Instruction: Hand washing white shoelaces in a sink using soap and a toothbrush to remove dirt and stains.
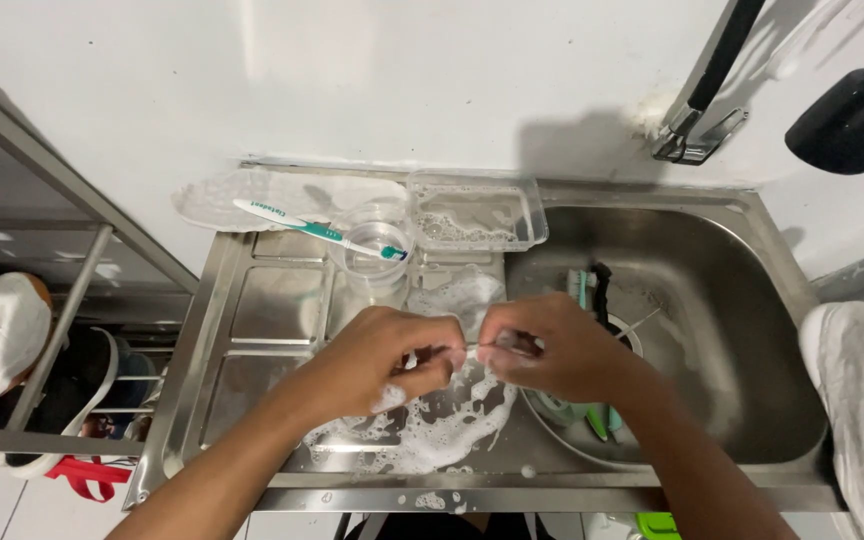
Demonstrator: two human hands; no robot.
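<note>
sink [742, 300]: steel basin on the right; drain partly hidden; a green brush and a dark brush [602, 290] lean inside; a small item dropped here could, I judge, slide to the drain
drainboard [262, 310]: ribbed steel, wet, with foam [422, 430] pooled under both hands; slick footing for anything set down
tray [477, 215]: clear plastic at the back, suds inside; sits at the basin's edge, so a knock from an elbow might tip it in
cup [372, 255]: clear, upright, just behind the hands; toothbrush [312, 230] lies across its rim and looks easy to dislodge
left hand [387, 360]: soapy, fingers curled, pinching one end of the thin rod
right hand [552, 350]: closed, pinching the other end
thin rod [472, 346]: pale, held level between the two hands over the foam; too small to say what it is; soapy grip could let it slip or bend
</note>
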